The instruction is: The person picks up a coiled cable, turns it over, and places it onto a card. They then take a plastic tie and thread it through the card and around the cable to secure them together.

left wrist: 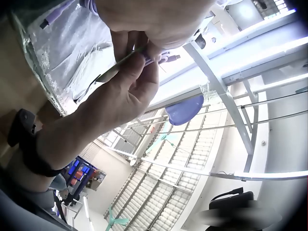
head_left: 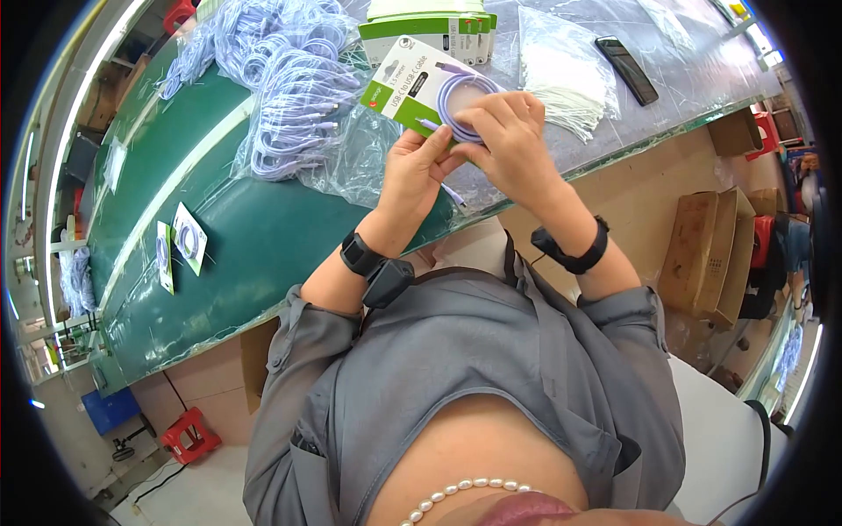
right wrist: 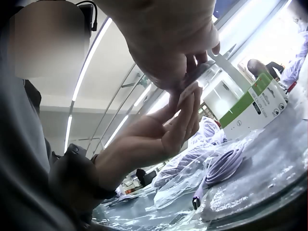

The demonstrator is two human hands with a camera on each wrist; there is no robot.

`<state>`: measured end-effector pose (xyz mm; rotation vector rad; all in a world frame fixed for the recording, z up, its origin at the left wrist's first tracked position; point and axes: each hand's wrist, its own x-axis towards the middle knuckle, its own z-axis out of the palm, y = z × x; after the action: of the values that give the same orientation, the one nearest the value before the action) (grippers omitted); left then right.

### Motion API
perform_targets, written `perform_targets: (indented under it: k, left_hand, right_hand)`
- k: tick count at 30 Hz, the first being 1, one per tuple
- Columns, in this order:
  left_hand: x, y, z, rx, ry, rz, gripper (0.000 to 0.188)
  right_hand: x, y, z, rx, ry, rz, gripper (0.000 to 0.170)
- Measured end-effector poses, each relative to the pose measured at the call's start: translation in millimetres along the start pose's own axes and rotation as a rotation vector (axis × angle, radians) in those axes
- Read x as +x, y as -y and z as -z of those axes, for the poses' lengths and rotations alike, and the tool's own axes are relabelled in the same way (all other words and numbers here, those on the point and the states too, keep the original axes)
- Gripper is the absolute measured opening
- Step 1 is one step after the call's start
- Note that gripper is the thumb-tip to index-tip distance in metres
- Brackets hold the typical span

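A white and green cable card (head_left: pixel 392 91) is held up over the table, tilted, with a coiled lilac cable (head_left: pixel 445 95) against its face. My left hand (head_left: pixel 412 175) pinches the card's lower edge, thumb on the front by the cable end. The right hand (head_left: pixel 511 140) grips the card's right side and the coil, its fingers curled over them. In the left wrist view, fingers of the left hand (left wrist: pixel 154 21) and right hand (left wrist: pixel 115 101) meet at the card. The right wrist view shows the right hand (right wrist: pixel 161 45) above the left hand (right wrist: pixel 149 137), hiding much of the card.
Bagged lilac cables (head_left: pixel 294 114) lie left of the hands. Behind stand stacked green and white cards (head_left: pixel 430 33). A bag of white strips (head_left: pixel 566 79) and a black phone (head_left: pixel 627 70) lie to the right. Two carded cables (head_left: pixel 189 237) rest on the green surface at left.
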<state>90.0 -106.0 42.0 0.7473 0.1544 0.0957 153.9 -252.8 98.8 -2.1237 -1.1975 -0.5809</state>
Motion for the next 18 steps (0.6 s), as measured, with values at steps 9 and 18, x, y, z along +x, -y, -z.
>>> perform_targets:
  k: [9,18]
  left_hand:
    - [-11.4,-19.5,-9.1,0.123,0.087,0.0,0.026]
    - [-16.7,-14.7,-10.4,0.134,0.07,-0.04,0.033]
  right_hand:
    - [-7.3,-12.3,-2.7,0.069,-0.009,0.072,0.024]
    - [0.0,-5.0,11.7,0.133,0.082,0.057,0.02]
